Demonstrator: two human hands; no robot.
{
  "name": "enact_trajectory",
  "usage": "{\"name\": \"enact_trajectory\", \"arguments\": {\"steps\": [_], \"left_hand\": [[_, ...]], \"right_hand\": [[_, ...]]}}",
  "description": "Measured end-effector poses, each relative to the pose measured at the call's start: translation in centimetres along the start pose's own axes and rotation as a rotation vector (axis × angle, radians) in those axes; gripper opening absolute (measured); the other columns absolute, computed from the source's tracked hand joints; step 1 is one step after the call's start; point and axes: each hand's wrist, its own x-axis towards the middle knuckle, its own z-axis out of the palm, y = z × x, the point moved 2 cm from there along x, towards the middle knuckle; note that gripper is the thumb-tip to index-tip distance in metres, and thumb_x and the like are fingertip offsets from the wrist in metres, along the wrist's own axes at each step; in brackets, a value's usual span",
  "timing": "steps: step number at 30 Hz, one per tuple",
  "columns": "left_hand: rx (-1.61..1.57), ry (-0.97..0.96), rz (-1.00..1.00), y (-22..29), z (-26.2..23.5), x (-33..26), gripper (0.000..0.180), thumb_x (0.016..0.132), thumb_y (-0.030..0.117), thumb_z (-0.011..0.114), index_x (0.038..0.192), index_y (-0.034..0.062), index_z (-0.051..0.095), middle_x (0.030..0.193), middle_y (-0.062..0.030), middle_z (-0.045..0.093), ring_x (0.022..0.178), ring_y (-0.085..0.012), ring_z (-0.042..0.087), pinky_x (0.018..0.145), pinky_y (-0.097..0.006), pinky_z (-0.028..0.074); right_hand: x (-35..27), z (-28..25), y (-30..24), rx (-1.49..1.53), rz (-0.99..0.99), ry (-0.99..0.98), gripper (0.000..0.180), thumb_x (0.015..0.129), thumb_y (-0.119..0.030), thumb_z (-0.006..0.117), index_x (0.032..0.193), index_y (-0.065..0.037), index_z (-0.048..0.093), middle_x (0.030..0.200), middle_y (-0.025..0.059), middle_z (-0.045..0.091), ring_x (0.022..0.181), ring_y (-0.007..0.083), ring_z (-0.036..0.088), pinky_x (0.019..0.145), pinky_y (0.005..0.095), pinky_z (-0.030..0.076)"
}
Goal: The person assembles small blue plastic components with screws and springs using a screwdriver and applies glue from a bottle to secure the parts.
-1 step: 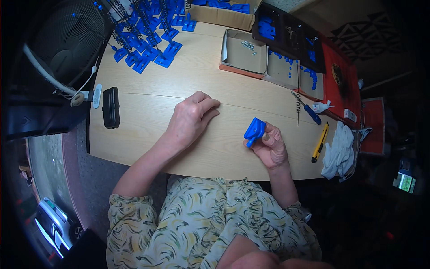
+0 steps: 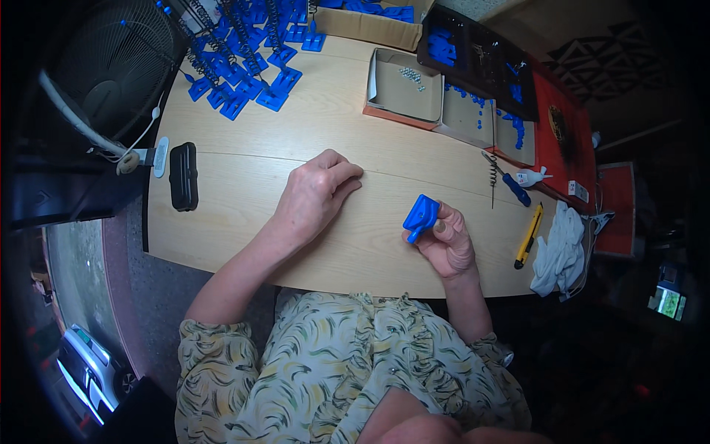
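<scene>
Blue plastic part (image 2: 421, 216) half hidden by right hand's (image 2: 448, 244) fingers.

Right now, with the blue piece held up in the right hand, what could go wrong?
The right hand pinches the blue plastic part by fingertips only, above the table; it might slip and drop. The yellow utility knife lies close beside that hand, so a careless reach could catch it. The left hand rests flat, giving no support.
</scene>
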Motion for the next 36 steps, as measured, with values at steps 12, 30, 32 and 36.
{"name": "enact_trajectory", "arguments": {"steps": [12,30,32,36], "left_hand": [[0.305,0.04,0.275,0.3,0.2,0.4,0.011,0.091,0.004,0.069,0.096,-0.0021,0.061,0.083,-0.0123,0.067,0.072,-0.0291,0.068,0.065,-0.036,0.056],[-0.907,0.068,-0.333,4.6,1.1,-2.5,0.011,0.092,-0.002,0.069,0.103,-0.0033,0.072,0.093,-0.0119,0.076,0.085,-0.0163,0.075,0.073,-0.028,0.062],[-0.816,0.109,-0.22,5.0,0.8,-2.5,0.011,0.093,-0.002,0.07,0.103,-0.0045,0.073,0.1,-0.0133,0.075,0.094,-0.0182,0.073,0.084,-0.03,0.061],[-0.612,0.228,-0.035,5.8,1.0,-2.3,0.013,0.086,-0.001,0.073,0.099,-0.0041,0.073,0.101,-0.016,0.075,0.088,-0.024,0.075,0.077,-0.032,0.061]], "right_hand": [[0.1,0.6,0.1,-0.014,-0.029,-0.081,0.031,0.091,-0.009,0.073,0.12,-0.001,0.064,0.11,0.0103,0.072,0.101,0.0207,0.069,0.091,0.0394,0.057],[-0.4,2.1,0.3,-0.279,-0.301,0.037,0.028,0.094,-0.004,0.07,0.12,0.004,0.064,0.113,0.0106,0.07,0.105,0.0175,0.068,0.097,0.0355,0.056],[-0.4,2.4,0.4,-0.27,-0.3,0.032,0.028,0.094,-0.003,0.07,0.12,0.004,0.064,0.113,0.0106,0.07,0.105,0.0172,0.068,0.097,0.0354,0.056],[-0.4,2.9,0.5,-0.341,-0.359,0.044,0.029,0.092,-0.001,0.071,0.119,0.005,0.064,0.113,0.0111,0.069,0.105,0.0172,0.067,0.099,0.0346,0.054]]}}
